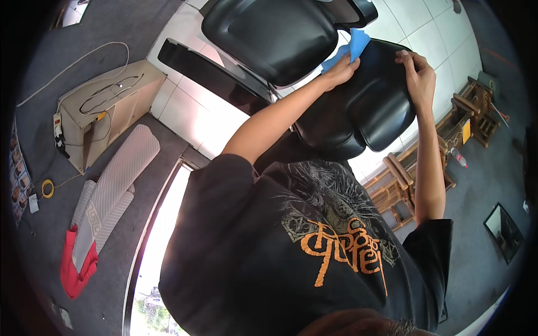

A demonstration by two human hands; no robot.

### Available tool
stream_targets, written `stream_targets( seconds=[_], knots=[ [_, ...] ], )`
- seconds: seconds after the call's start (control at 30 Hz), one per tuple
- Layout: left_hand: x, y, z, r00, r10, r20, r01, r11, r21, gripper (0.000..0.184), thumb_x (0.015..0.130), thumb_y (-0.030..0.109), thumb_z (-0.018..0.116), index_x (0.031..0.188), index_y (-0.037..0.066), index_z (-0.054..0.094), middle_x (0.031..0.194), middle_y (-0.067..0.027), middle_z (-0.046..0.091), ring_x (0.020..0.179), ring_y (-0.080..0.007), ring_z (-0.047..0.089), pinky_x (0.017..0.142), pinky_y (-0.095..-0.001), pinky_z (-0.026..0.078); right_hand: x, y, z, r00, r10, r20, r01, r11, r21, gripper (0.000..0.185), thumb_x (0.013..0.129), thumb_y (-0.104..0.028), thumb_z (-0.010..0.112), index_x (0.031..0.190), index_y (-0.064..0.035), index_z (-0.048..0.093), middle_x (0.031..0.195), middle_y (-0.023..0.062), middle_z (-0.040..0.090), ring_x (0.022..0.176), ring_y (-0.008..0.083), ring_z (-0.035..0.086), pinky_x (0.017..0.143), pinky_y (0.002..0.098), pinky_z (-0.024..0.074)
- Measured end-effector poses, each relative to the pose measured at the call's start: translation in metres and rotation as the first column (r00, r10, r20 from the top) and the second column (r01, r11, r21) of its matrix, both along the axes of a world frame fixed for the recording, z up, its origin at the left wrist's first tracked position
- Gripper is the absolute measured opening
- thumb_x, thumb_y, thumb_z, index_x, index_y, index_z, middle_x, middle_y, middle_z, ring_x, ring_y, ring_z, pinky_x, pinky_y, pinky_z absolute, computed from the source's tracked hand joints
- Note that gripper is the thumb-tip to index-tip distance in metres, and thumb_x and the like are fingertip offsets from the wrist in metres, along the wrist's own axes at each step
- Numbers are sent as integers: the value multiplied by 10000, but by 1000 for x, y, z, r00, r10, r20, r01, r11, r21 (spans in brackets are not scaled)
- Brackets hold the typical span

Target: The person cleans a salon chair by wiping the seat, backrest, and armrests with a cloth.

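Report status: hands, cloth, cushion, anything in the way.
Left hand gripping blue cloth. Right hand loosely curled at edge of black cushion, nothing visible in it. Armrest near left forearm, possibly in the way.

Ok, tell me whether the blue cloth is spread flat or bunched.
Bunched: the blue cloth is held in the left hand, its creased ends sticking out.

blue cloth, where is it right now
In the head view, the blue cloth is near the top, right of centre, held in the left hand by the gap between two black cushions.
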State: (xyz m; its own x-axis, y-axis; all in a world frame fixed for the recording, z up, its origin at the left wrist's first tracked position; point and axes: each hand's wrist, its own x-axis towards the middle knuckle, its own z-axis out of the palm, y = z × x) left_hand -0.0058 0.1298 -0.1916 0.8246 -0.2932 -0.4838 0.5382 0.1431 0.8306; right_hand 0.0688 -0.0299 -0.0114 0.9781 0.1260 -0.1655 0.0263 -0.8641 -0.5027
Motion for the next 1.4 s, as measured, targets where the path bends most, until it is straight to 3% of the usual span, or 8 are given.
stream_targets(
  seconds=[0.13, 0.27, 0.57, 0.83, 0.97, 1.07, 1.27, 1.4],
  knots=[
    [39, -17, -71, 990, 45, 136, -54, 997, 61, 712, 1102, 504, 402, 1619, 21, 319, 1622, -197, 411, 1505, -327, 378, 1231, -406, 271, -1, -1, -5, 999, -14, 43, 12, 999, 46, 425, 1005, -436, 633, 1082, -54, 804, 976, 113, 787, 993, 233, 720, 904, 353, 520],
    [28, -19, -125, 961, 109, -255, -104, 994, 34, 710, 1091, 525, 424, 1562, -5, 428, 1564, -179, 492, 1471, -276, 421, 1211, -392, 303, -1, 2, -2, 998, -55, 3, 55, 996, 69, 399, 1021, -397, 634, 1084, -39, 800, 978, 106, 784, 972, 199, 710, 899, 327, 514],
    [-63, 66, -129, 838, -189, -512, 138, 981, -136, 669, 1086, 473, 433, 1517, -38, 466, 1520, -219, 512, 1293, -316, 604, 1119, -465, 458, -2, 3, 0, 998, -68, 16, 67, 997, 48, 409, 1021, -404, 632, 1086, -37, 800, 984, 106, 787, 960, 208, 716, 897, 332, 519],
    [-73, 113, -81, 680, -328, -655, 546, 823, 155, 686, 1046, 528, 442, 1541, 55, 486, 1601, -204, 432, 1447, -382, 457, 1124, -620, 407, -1, 5, 3, 998, -64, 1, 64, 997, 42, 412, 1009, -410, 633, 1075, -41, 804, 1006, 123, 787, 982, 242, 731, 915, 353, 529],
    [-90, 92, -200, 698, -458, -550, 563, 826, 28, 682, 1044, 510, 443, 1553, 57, 470, 1637, -194, 385, 1458, -389, 445, 1110, -639, 410, 1, 2, -1, 998, -58, 24, 56, 995, 80, 409, 1010, -401, 637, 1068, -33, 804, 989, 129, 786, 959, 233, 731, 902, 349, 532],
    [-60, 87, -115, 674, -323, -664, 477, 877, 58, 635, 1063, 460, 430, 1541, 46, 483, 1604, -198, 433, 1437, -377, 472, 1115, -591, 433, -2, 5, 2, 997, -76, 12, 75, 993, 88, 410, 1011, -395, 640, 1059, -22, 802, 976, 130, 785, 941, 224, 730, 886, 344, 533],
    [-28, 46, -187, 700, -265, -663, 256, 960, -113, 584, 1074, 433, 421, 1476, 29, 551, 1519, -204, 534, 1326, -357, 589, 1089, -540, 472, -3, 10, 7, 994, -108, 6, 107, 990, 89, 403, 1014, -385, 642, 1044, -15, 801, 968, 134, 782, 922, 218, 729, 865, 340, 533],
    [21, 27, -134, 732, -220, -644, 121, 973, -196, 562, 1079, 415, 417, 1432, 8, 577, 1487, -200, 564, 1281, -338, 625, 1074, -497, 496, -3, 7, 2, 992, -124, 3, 123, 986, 113, 386, 1015, -370, 647, 1035, -18, 803, 957, 134, 779, 920, 216, 729, 863, 342, 533]
  ],
)
